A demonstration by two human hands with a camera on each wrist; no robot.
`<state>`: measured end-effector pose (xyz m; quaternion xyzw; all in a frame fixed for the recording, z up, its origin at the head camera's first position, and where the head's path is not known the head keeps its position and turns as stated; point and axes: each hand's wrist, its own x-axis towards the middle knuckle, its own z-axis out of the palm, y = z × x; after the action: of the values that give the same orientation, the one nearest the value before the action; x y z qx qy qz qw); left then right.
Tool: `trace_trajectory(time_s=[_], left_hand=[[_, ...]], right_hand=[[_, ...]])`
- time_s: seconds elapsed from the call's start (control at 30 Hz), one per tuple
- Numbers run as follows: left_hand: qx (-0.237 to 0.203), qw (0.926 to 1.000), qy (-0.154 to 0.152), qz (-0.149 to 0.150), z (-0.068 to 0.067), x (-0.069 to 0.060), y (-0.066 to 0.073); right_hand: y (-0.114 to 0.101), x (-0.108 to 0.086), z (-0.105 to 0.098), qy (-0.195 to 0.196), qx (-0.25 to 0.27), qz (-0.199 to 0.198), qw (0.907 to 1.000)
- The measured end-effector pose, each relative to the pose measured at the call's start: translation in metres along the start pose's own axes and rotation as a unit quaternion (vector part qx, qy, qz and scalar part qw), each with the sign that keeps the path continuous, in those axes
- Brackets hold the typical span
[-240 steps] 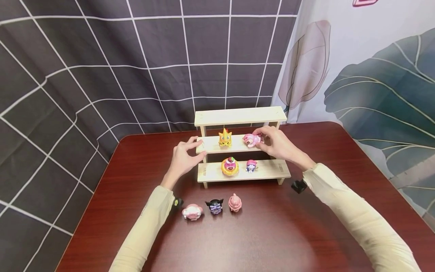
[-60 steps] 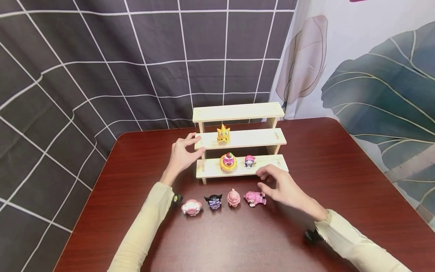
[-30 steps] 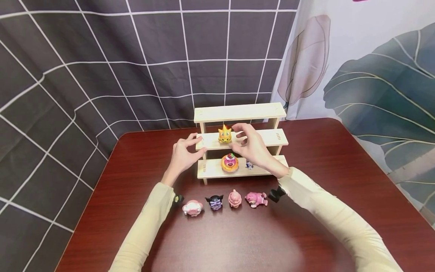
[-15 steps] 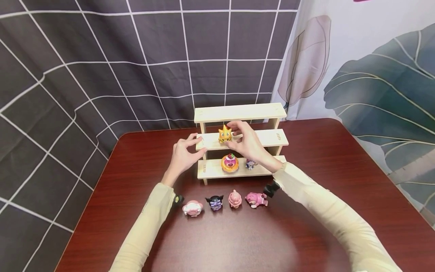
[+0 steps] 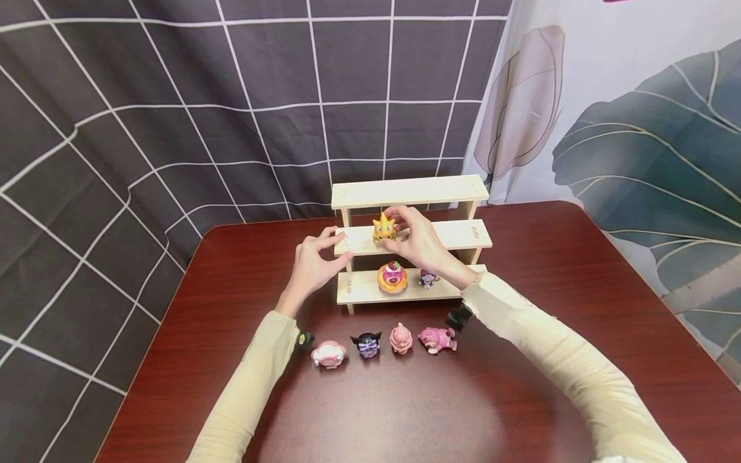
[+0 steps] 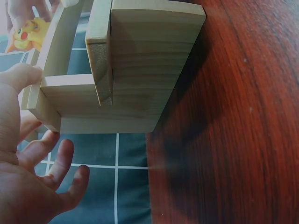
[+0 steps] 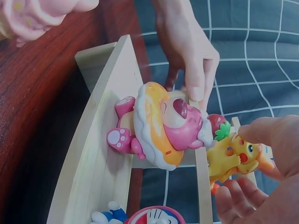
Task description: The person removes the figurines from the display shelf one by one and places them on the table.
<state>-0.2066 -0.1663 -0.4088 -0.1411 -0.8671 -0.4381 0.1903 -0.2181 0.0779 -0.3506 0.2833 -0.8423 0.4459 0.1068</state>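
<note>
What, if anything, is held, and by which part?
The left hand pinches the wooden rack at its middle board's left end. The right hand curves around the yellow figurine; whether it grips cannot be told.

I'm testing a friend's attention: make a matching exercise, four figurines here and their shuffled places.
1. Yellow spiky-headed figurine
2. Pink bear figurine in orange ring
3. Purple figurine with black-horned hood
4. Pink figurine lying down

A. Red-brown table, right end of row
B. Lower wooden shelf
C. Table row, second from left
D. Middle wooden shelf

Pairs: 1D, 2B, 3C, 4A
</note>
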Motion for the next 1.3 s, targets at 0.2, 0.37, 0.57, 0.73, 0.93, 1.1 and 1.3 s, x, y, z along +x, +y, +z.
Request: trace_trajectory(time_s=[0.2, 0.37, 0.57, 0.73, 0.93, 1.1, 1.3], left_hand=[[-0.001, 1.0, 0.004, 0.006, 0.001, 0.001, -0.002], [-0.006, 0.9999, 0.004, 0.009, 0.001, 0.001, -0.004], [-0.007, 1.0, 0.002, 0.006, 0.002, 0.0, -0.004], [-0.01, 0.9999, 0.004, 0.008, 0.002, 0.0, -0.004], [-0.005, 0.9999, 0.005, 0.008, 0.002, 0.0, -0.004], [-0.003, 1.0, 0.004, 0.008, 0.002, 0.0, -0.004], [-0.001, 0.9999, 0.007, 0.012, 0.002, 0.001, -0.003]], right_hand=[[0.001, 0.002, 0.001, 0.003, -0.012, -0.013, 0.9998], [0.002, 0.002, 0.002, 0.007, -0.012, -0.02, 0.9997], [0.005, 0.003, 0.002, 0.007, -0.012, -0.026, 0.9996], [0.006, 0.003, 0.0, 0.002, 0.001, -0.03, 0.9996], [0.006, 0.0, -0.003, -0.008, 0.013, -0.041, 0.999], [0.005, -0.003, -0.006, -0.013, 0.007, -0.052, 0.9985], [0.002, -0.008, -0.013, -0.017, 0.01, -0.046, 0.9988]])
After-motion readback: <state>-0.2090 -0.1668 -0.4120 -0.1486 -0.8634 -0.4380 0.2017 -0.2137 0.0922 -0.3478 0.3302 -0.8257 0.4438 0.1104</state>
